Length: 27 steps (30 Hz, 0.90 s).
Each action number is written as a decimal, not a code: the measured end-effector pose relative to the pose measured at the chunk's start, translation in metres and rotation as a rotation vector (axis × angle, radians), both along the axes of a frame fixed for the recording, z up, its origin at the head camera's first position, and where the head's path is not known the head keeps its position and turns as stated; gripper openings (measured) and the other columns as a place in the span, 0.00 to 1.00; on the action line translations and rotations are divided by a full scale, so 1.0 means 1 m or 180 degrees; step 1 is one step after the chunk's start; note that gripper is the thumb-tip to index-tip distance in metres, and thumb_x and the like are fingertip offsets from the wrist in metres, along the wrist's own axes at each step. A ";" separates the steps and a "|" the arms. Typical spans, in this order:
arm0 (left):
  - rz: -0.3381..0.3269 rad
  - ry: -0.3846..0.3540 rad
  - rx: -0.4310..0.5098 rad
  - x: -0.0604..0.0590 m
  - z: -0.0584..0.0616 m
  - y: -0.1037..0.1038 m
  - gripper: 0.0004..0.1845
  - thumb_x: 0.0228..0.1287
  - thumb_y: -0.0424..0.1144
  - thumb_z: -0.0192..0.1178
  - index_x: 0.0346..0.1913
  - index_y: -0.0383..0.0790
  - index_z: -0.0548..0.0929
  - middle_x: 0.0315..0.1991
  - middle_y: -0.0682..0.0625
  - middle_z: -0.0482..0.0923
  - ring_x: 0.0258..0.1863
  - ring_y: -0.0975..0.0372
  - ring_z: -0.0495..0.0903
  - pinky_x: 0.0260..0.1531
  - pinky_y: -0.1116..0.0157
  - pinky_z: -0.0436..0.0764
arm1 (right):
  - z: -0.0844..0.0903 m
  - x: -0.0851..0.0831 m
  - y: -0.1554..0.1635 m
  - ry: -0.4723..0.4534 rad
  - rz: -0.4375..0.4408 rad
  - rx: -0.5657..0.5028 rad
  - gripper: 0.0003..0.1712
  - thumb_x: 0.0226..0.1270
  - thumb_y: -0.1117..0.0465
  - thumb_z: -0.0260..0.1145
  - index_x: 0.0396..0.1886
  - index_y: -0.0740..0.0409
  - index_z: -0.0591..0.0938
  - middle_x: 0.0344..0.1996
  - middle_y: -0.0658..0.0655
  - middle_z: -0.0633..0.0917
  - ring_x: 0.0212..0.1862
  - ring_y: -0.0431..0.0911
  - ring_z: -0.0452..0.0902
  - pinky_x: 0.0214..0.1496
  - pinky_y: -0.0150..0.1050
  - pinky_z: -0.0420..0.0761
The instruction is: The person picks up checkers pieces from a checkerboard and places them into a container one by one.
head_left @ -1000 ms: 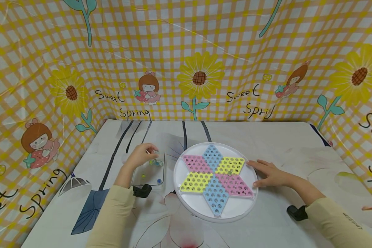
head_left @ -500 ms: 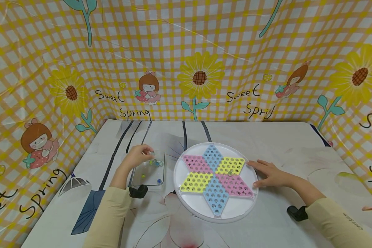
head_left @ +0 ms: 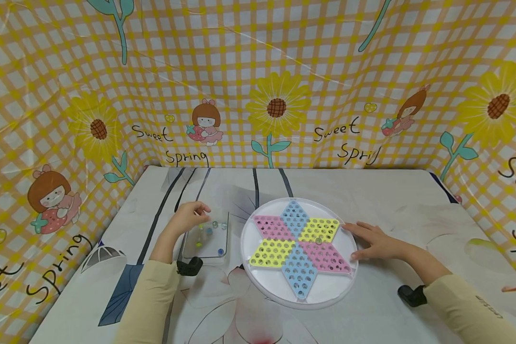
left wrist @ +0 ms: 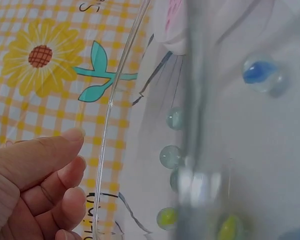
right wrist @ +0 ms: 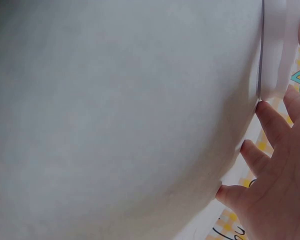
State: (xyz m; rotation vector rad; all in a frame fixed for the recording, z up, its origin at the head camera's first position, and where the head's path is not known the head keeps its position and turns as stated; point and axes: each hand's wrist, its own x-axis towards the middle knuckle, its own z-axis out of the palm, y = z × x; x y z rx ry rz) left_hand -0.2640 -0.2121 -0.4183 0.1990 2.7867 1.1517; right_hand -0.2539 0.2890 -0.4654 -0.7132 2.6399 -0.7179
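Note:
My left hand (head_left: 188, 217) hovers over the far left part of a clear plastic box (head_left: 206, 256) holding several glass marbles. In the left wrist view its fingers are loosely bent, with nothing visible between them and the thumb. A blue-swirled marble (left wrist: 261, 73) lies apart from a row of clear and yellow-green ones beside the box's wall. To the right, a round white Chinese checkers board (head_left: 258, 286) carries a star of pink, yellow and blue holes. One marble (head_left: 319, 241) sits on it. My right hand (head_left: 376, 241) rests spread against the board's right rim, fingertips touching it.
A pale tablecloth (head_left: 382, 191) with dark lines and flower prints covers the table. Behind and at both sides hangs a yellow checked cloth (head_left: 241, 62) with sunflowers. Black wrist cameras (head_left: 190, 266) are worn at the cuffs.
My left hand has drawn slightly left and away from the marbles. Several marbles in the box have rolled apart. My right hand and the board have stayed in place.

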 end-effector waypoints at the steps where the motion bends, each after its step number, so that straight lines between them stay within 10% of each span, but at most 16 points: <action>1: 0.0003 0.0001 -0.0005 0.000 0.000 0.000 0.13 0.58 0.34 0.60 0.44 0.31 0.78 0.31 0.47 0.75 0.28 0.60 0.71 0.26 0.67 0.70 | 0.000 0.000 0.000 -0.0006 -0.0005 0.0003 0.47 0.50 0.48 0.69 0.65 0.63 0.60 0.65 0.71 0.58 0.64 0.73 0.41 0.57 0.72 0.36; 27: -0.0342 0.0120 0.0017 -0.007 0.010 0.048 0.13 0.58 0.36 0.61 0.45 0.34 0.79 0.31 0.48 0.76 0.27 0.61 0.72 0.25 0.68 0.71 | 0.002 0.001 -0.001 0.0033 0.0030 0.0031 0.47 0.50 0.48 0.69 0.65 0.64 0.60 0.65 0.71 0.58 0.64 0.73 0.42 0.57 0.73 0.36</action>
